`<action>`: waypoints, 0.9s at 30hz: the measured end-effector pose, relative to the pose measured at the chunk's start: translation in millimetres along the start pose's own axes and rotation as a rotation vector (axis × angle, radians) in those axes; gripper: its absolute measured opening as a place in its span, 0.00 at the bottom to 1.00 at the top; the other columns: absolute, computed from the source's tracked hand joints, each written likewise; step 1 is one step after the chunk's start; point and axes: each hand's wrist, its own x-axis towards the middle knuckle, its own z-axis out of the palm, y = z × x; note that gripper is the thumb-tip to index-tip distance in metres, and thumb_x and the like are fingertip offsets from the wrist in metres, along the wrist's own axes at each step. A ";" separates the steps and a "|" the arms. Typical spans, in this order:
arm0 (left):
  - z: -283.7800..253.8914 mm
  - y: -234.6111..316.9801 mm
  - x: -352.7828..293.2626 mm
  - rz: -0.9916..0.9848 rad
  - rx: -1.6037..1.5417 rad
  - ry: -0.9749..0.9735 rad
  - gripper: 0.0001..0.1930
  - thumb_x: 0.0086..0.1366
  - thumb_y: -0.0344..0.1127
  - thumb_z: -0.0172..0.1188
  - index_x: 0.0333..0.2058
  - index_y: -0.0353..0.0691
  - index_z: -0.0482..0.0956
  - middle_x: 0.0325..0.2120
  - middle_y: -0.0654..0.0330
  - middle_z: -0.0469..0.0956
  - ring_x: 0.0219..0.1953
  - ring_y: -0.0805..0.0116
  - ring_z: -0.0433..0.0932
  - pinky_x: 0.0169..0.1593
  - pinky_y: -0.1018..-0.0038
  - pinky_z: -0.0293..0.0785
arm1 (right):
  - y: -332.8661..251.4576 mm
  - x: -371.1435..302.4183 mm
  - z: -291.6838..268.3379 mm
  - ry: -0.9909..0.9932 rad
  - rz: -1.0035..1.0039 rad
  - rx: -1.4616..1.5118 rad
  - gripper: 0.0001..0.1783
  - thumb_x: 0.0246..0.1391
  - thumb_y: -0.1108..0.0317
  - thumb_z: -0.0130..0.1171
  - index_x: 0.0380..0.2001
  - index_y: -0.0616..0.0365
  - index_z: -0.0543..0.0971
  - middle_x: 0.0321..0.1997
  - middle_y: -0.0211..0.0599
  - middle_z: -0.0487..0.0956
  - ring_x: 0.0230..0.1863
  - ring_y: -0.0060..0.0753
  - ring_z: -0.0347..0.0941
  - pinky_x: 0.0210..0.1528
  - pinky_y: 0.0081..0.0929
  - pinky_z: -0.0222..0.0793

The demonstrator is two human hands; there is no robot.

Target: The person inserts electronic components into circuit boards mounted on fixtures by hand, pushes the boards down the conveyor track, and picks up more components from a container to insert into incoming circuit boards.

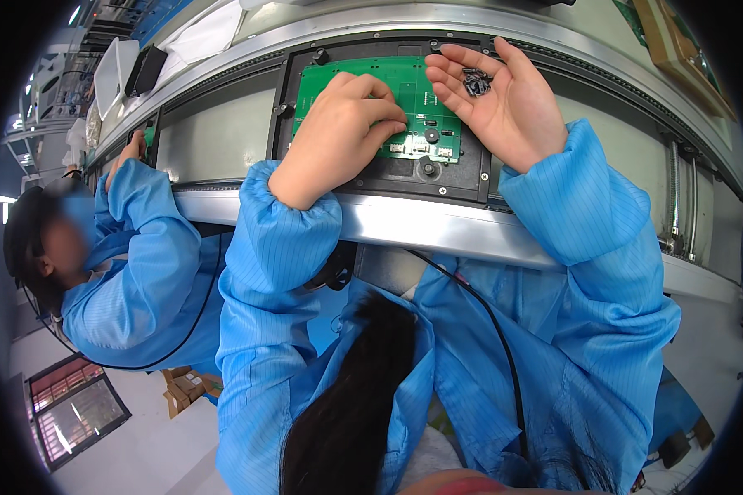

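A green circuit board (pixel 338 78) lies in a black carrier frame (pixel 462 177) in front of me. Over the middle of the board is my left hand (pixel 343 124), its thumb and fingertips pinched together close to the surface. Whatever the fingertips may hold is hidden. My right hand (pixel 512 107) is turned palm up above the board's right edge, with its fingers loosely curled. A small pile of black electronic components with metal leads (pixel 475 82) rests in that palm. A round black part (pixel 432 135) and several pale connectors sit along the board's near right edge.
The carrier stands on a conveyor with a metal front rail (pixel 437 231). To my left, a co-worker in a blue smock (pixel 132 305) reaches toward another board. A white bin (pixel 117 74) and a black box (pixel 147 72) stand at the far left, a cardboard box (pixel 685 58) at the far right.
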 end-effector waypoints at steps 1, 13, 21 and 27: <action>-0.6 0.5 -0.1 0.000 0.004 0.000 0.04 0.53 0.25 0.63 0.29 0.35 0.83 0.33 0.60 0.75 0.36 0.64 0.69 0.41 0.74 0.70 | -0.2 -0.3 0.4 -0.008 0.004 0.003 0.28 0.67 0.56 0.35 0.51 0.78 0.64 0.49 0.59 0.69 0.50 0.42 0.69 0.58 0.36 0.69; -5.7 13.0 5.6 0.161 0.365 0.038 0.04 0.51 0.29 0.65 0.27 0.40 0.83 0.34 0.64 0.75 0.37 0.64 0.69 0.44 0.71 0.70 | 2.3 1.8 3.1 -0.031 0.020 0.031 0.28 0.66 0.56 0.37 0.51 0.77 0.64 0.49 0.58 0.70 0.50 0.41 0.69 0.59 0.36 0.68; -4.2 18.3 6.7 0.182 0.448 0.028 0.03 0.49 0.30 0.64 0.25 0.41 0.81 0.35 0.66 0.75 0.39 0.64 0.69 0.46 0.72 0.68 | 2.7 2.3 6.0 -0.033 0.000 0.031 0.28 0.66 0.56 0.37 0.51 0.77 0.64 0.49 0.59 0.70 0.49 0.41 0.69 0.59 0.36 0.68; 1.0 27.8 6.8 0.229 0.522 0.034 0.03 0.49 0.29 0.63 0.25 0.42 0.80 0.35 0.66 0.75 0.40 0.64 0.69 0.47 0.72 0.67 | -4.2 -6.3 16.8 0.006 0.021 0.001 0.28 0.66 0.56 0.36 0.51 0.77 0.65 0.49 0.59 0.70 0.49 0.42 0.69 0.58 0.36 0.68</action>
